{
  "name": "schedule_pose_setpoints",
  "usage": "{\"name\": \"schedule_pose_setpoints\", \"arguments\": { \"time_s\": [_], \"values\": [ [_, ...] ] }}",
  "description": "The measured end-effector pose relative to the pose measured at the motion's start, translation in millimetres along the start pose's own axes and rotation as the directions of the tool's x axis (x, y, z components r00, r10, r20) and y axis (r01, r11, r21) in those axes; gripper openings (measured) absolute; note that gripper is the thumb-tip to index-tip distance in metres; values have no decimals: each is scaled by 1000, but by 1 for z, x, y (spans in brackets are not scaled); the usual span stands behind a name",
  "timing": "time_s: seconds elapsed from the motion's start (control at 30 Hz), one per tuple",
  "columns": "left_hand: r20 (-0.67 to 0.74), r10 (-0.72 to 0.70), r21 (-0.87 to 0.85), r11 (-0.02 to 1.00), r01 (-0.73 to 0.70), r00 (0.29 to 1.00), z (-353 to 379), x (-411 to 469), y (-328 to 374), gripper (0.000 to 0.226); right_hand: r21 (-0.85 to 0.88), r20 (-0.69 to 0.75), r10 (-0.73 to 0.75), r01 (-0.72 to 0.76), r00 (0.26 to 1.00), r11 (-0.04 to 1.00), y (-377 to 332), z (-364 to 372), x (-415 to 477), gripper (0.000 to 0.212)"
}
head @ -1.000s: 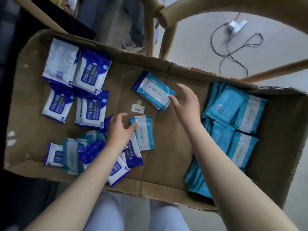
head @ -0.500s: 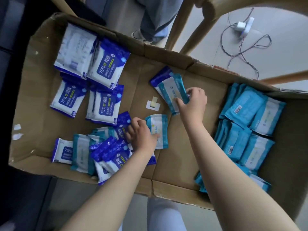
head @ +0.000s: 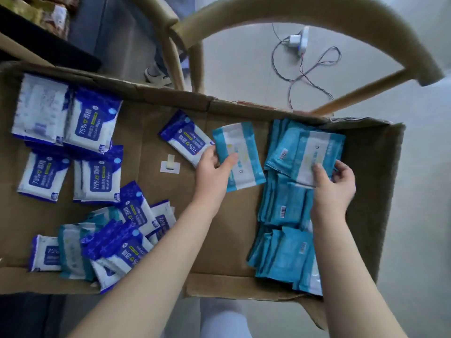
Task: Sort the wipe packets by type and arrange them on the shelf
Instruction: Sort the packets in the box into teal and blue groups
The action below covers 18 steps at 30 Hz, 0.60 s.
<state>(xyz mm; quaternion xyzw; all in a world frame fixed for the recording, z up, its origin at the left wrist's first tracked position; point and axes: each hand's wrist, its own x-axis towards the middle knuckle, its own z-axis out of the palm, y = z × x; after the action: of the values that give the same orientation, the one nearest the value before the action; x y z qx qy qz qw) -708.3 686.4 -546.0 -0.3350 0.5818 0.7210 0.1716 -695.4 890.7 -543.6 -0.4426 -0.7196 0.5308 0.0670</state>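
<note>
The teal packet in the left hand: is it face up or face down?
Face up: the teal packet in the left hand shows its white label panel, not the barcode side seen in the teal pile.

It looked like a plain indoor room, home or small office, though which could not be told. A wooden chair [head: 305,13] with a curved back stood on a pale smooth floor [head: 244,67] where a white plug [head: 298,40] and loose cables [head: 314,69] lay, near a cardboard box [head: 151,135] of wipe packets [head: 95,123].
</note>
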Motion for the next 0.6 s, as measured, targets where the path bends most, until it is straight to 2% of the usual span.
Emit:
{"name": "schedule_pose_setpoints", "arguments": {
  "time_s": [0.1, 0.17, 0.2, 0.27, 0.3, 0.4, 0.5, 0.6],
  "values": [
    [173, -5, 33, 999, 0, 985, 61, 20, 3, 21, -48, -46, 14, -16, 999, 999, 2, -32, 34, 32],
    [206, 16, 187, 981, -55, 978, 98, 35, -3, 32, -95, -24, 7, -9, 1000, 995, 8, -40, 53, 31],
    [186, 34, 344, 934, -97, 982, 112, 42, -9, 40, -142, 1, -8, 8, 1000, 990, 11, -40, 59, 31],
    [105, 63, 659, 743, -117, 993, 128, 49, -22, 47, -260, 29, -50, 56, 998, 964, 18, -37, 65, 31],
    [67, 83, 722, 684, -106, 994, 132, 47, -29, 45, -291, 23, -69, 73, 997, 954, 20, -35, 66, 32],
    [101, 132, 712, 683, -164, 986, 131, 30, -47, 45, -336, -21, -109, 96, 994, 937, 18, -34, 62, 36],
    [191, 69, 696, 694, -185, 979, 124, 16, -53, 56, -379, -38, -178, 150, 983, 913, 14, -36, 57, 41],
    [155, 108, 665, 724, -185, 982, 90, 15, -43, 50, -441, 38, -357, 336, 933, 832, 10, -30, 46, 49]
  ]
}}
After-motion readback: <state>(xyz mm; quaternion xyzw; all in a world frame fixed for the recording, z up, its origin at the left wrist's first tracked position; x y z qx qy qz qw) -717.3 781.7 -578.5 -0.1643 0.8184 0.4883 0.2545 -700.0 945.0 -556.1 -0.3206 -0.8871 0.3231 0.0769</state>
